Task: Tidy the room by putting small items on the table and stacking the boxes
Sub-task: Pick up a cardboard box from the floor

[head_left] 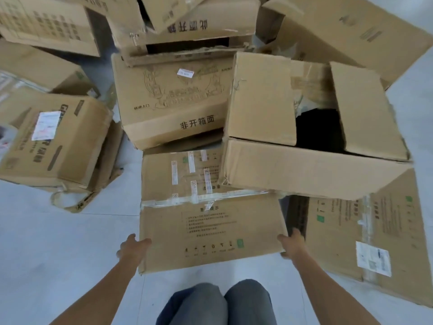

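A flat taped cardboard box [210, 228] with printed text lies on the floor right in front of my knees. My left hand [132, 248] grips its near left corner, thumb on top. My right hand [291, 241] grips its near right corner. A big open box [304, 137] with loose flaps rests on the far right part of that box, dark inside. Behind it stands a printed box [173, 99], and more boxes are piled further back.
A crushed box with a white label [58, 141] lies at the left. Another labelled box [375, 242] lies at the right on the floor. Pale floor tiles [58, 254] show at the near left and between my arms.
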### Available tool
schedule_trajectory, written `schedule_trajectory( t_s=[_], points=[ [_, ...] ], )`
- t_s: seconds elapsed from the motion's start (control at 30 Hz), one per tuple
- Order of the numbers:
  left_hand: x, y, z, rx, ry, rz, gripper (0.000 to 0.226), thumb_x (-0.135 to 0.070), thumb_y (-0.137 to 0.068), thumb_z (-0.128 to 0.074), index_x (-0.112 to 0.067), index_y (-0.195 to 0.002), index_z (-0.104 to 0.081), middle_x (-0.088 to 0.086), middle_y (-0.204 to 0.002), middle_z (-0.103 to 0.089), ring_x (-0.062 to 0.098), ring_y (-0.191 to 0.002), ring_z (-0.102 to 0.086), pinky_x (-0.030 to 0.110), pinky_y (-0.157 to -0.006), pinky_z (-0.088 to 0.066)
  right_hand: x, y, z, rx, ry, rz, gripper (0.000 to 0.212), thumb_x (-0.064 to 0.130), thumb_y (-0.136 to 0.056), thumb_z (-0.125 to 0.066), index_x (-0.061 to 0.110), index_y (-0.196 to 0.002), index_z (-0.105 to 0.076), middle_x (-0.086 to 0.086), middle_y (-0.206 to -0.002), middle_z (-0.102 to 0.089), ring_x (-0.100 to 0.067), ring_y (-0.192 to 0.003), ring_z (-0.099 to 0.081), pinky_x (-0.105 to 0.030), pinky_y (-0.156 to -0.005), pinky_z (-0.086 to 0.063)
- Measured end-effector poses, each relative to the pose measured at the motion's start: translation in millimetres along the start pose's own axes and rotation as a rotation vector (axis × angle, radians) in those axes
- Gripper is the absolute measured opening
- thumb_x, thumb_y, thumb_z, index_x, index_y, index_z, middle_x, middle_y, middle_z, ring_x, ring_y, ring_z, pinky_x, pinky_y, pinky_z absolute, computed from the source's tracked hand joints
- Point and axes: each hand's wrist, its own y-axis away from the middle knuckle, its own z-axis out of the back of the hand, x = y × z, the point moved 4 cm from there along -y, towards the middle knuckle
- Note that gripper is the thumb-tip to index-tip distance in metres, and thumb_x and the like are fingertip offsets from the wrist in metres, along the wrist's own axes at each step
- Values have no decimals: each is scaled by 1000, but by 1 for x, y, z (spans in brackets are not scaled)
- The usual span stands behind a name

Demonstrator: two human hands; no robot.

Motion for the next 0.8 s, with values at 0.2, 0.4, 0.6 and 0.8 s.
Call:
schedule_trajectory(
  t_s=[0.2,0.4,0.6,0.8],
  points=[
    [39,-41,-34,84,98,125,68,-6,-86,-62,2,-143,-25,22,-140,-38,39,-123,-40,41,-89,-36,-26,-45,-23,40,-54,-51,59,14,-84,-56,2,-139,-36,-19,-135,-41,-40,-115,-48,-52,-96,-46],
    [52,-45,-37,59,230,185,54,-2,-87,-60,7,-135,-38,15,-111,-44,29,-96,-40,37,-81,-34,-29,-43,-24,27,-212,-73,52,5,-88,-55,0,-136,-39,-24,-125,-49,-45,-114,-50,-55,-95,-46],
    [47,-16,-5,11,311,164,47,-5,-90,-57,4,-134,-42,16,-118,-48,26,-95,-39,40,-92,-36,-9,10,9,-36,-336,-43,16,-9,-86,-45,-3,-100,-50,-14,-81,-47,-27,-71,-44,-33,-64,-42],
    [10,55,68,34,553,42,34,3,-89,-53,-6,-121,-55,8,-122,-53,21,-102,-43,35,-90,-32,35,108,79,-74,-436,40,16,-7,-90,-37,5,-85,-47,-10,-82,-42,-22,-69,-39,-37,-65,-40]
  ],
)
